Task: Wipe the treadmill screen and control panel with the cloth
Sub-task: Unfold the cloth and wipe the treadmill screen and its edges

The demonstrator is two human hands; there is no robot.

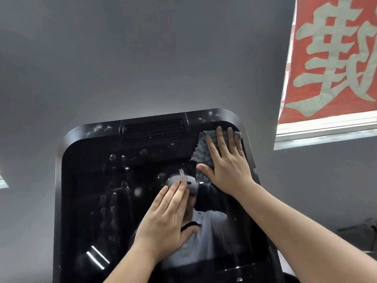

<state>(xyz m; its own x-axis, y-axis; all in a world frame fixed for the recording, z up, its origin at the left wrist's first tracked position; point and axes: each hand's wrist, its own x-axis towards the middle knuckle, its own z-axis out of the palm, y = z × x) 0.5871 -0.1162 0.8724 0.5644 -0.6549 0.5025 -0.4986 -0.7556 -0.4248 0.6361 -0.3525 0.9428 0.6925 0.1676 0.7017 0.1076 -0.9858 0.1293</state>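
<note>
**Both palms flat on treadmill screen, cloth under right hand at top-right corner**

Landmark = the screen, black glossy glass in a rounded black frame.

- Nearest: two bare forearms come up from the bottom edge onto the screen.
- Left hand: flat on the glass near the screen's centre, fingers straight and together, thumb out to the side. Holds nothing, just rests on the surface.
- Right hand: higher, in the screen's upper-right corner. Fingers straight and spread, palm pressing the cloth against the glass. No curl around it, a flat press only.
- Cloth: blue-and-white, nubby, bunched. Sticks out from under the right hand on its left side and above the fingertips, touching the frame's inner corner.
- Screen surface: pale smudges and finger streaks across the left and middle. Reflection shows a person in a light shirt wearing a grey headset.
- Above the screen, in the frame's top band: a slotted vent, with white specks on either side of it.
- Behind the screen: grey wall. Up and to the right of the screen, a window with a red banner carrying a large pale character.
</note>
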